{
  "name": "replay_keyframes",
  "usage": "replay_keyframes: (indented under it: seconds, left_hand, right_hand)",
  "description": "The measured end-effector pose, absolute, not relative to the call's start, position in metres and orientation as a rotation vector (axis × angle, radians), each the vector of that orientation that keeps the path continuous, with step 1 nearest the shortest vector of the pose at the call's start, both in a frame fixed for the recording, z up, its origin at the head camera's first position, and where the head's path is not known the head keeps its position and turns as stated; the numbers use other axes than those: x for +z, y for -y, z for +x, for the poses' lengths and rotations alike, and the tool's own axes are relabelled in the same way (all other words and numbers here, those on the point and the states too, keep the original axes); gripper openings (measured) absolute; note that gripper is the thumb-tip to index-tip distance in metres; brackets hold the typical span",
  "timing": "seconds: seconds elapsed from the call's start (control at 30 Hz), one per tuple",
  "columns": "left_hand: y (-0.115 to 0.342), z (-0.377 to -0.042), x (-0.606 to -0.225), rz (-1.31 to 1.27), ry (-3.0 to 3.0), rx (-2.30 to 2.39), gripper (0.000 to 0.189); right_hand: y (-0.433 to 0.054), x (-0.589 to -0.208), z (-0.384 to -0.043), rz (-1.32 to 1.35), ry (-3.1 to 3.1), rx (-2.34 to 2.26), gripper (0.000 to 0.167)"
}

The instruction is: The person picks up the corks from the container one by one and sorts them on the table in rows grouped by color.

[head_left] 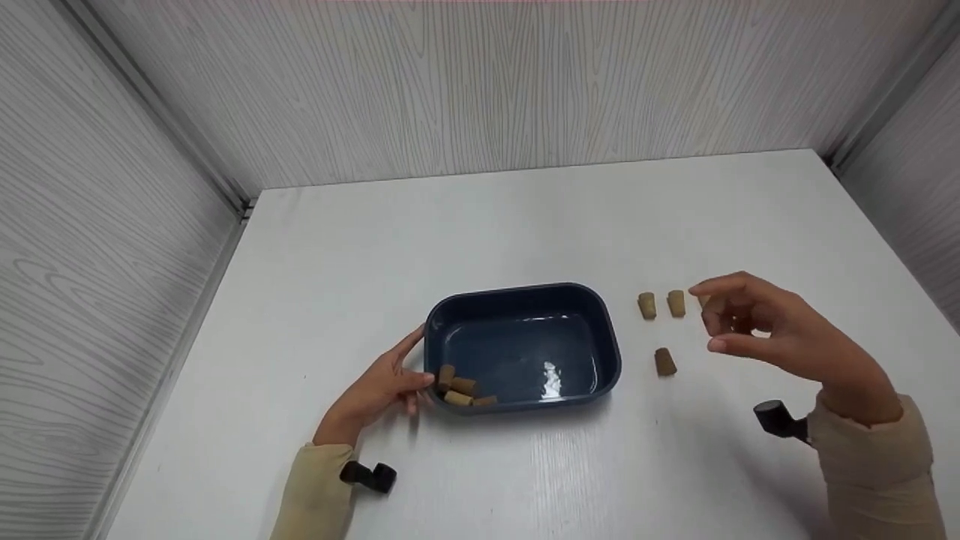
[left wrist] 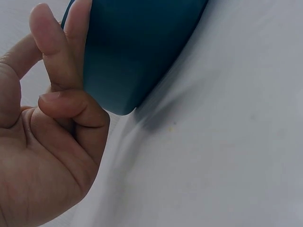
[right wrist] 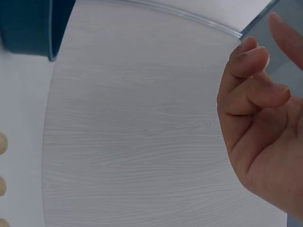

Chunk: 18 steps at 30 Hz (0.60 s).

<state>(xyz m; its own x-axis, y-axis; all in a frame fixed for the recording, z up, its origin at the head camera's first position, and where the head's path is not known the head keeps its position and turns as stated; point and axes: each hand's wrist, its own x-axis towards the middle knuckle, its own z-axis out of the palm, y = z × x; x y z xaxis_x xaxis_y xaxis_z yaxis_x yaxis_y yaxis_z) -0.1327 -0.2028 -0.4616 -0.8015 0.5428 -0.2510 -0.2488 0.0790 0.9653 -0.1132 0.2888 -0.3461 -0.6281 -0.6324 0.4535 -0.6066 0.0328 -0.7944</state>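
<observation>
A dark blue rectangular tray [head_left: 517, 304] stands on the white table. My left hand [head_left: 379, 390] grips its left end, the thumb at the rim and other fingers along the outer wall, as the left wrist view shows close up. Several tapered corks [head_left: 463, 386] lie inside the tray's near left corner. Right of the tray, two light corks [head_left: 676, 303] stand side by side, with a darker cork [head_left: 665, 361] nearer to me. My right hand [head_left: 787, 330] hovers beside them, fingers loosely bent, thumb apart, nothing held. Its fingers partly hide another light cork [head_left: 703, 300].
Pale wood-grain panels [head_left: 495, 90] enclose the table [head_left: 360, 247] at the back and both sides. A small black wrist camera [head_left: 369, 475] sits on the left sleeve, another black camera [head_left: 780, 418] on the right one.
</observation>
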Motion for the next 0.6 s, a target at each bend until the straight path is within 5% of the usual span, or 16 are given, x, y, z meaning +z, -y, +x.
replay_keyframes:
  seconds: [0.6]
  left_hand:
    - [0.2,-0.134,-0.464,0.3,-1.808,1.777,0.087]
  right_hand:
    - [-0.223,-0.33,-0.133,-1.375,-2.109,-1.598,0.053]
